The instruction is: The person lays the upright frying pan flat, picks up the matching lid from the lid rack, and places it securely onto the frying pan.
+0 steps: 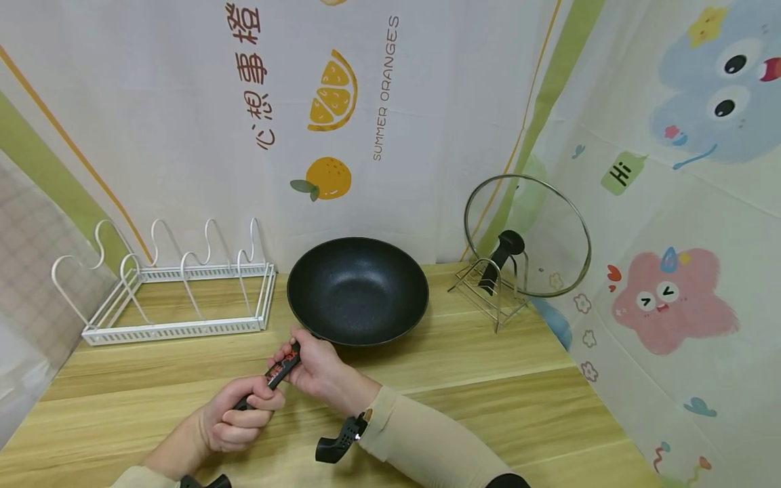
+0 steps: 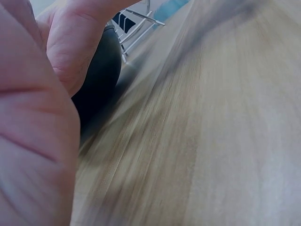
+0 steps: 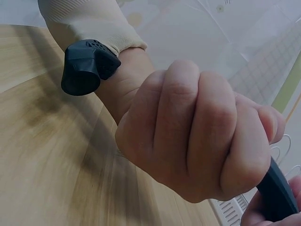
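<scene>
A black wok (image 1: 356, 291) stands at the back middle of the wooden table, its bowl facing up and its handle (image 1: 283, 366) pointing toward the front left. The left hand (image 1: 241, 415) grips the handle's end, fingers curled around it; in the right wrist view this fist (image 3: 197, 134) shows from close by. Nearer the bowl, the right hand (image 1: 317, 366) holds the handle between thumb and curled fingers. Part of the wok's dark side (image 2: 101, 70) appears behind the left hand in the left wrist view.
At the back left is a white wire rack (image 1: 177, 332) with curved dividers. A glass lid (image 1: 558, 230) with a black knob stands upright in a small metal holder (image 1: 497, 312) at the back right. Printed curtains (image 1: 421, 196) hang behind the wooden table (image 1: 427, 379).
</scene>
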Action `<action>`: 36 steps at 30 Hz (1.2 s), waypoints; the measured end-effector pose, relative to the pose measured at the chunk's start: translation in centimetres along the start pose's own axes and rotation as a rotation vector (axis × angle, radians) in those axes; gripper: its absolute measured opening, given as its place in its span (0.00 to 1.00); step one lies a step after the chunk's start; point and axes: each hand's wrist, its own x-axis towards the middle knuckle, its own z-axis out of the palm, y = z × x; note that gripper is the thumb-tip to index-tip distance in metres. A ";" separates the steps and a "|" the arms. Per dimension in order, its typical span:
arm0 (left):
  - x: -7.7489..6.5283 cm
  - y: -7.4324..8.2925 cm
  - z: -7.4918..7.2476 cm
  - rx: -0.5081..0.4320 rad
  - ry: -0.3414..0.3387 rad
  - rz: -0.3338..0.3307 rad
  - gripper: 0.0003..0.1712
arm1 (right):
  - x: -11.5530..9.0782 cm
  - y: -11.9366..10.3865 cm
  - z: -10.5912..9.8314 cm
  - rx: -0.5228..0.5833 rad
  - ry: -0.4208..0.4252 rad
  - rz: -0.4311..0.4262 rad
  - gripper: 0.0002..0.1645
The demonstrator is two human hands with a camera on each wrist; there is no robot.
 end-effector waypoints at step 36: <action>-0.1 -0.4 0.1 -0.031 -0.017 0.063 0.19 | 0.1 0.3 0.1 0.015 0.034 -0.006 0.20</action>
